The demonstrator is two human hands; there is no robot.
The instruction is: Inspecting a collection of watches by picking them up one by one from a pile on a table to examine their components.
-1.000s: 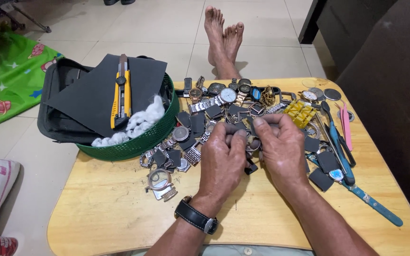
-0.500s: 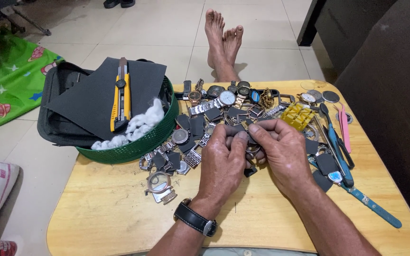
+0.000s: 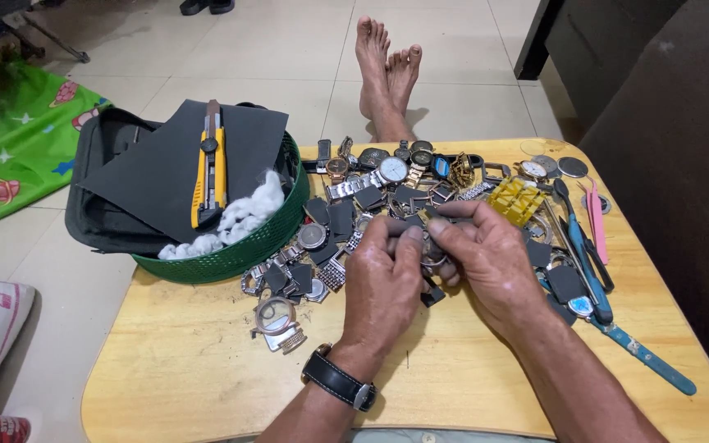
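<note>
Holding a small round watch part (image 3: 433, 256) between them, the left hand (image 3: 383, 283) and right hand (image 3: 486, 262) meet over the middle of the wooden table (image 3: 182, 369), just at the near edge of the heap of watches (image 3: 371, 184). Both hands are closed narrow, fingertips pinched on the part; most of it is hidden by the fingers, so its exact kind cannot be told. Compared with a second ago the hands have barely shifted: they stay pressed together at the same spot, the right fingers now curled a little further over the left thumb. The left wrist wears a black-strapped wristwatch (image 3: 340, 381).

Nothing else on the table has moved. The green basket (image 3: 248, 250) sits at the far left edge, holding a dark sheet (image 3: 153, 168), a yellow utility knife (image 3: 209, 168) and white cotton (image 3: 244, 213). A silver watch (image 3: 276, 321) lies alone just left of the left hand. To the right lie a yellow plastic piece (image 3: 519, 199), a blue-handled tool (image 3: 646, 361) and pink tweezers (image 3: 596, 221). Beyond the table, bare feet (image 3: 387, 66) rest on the tiled floor.
</note>
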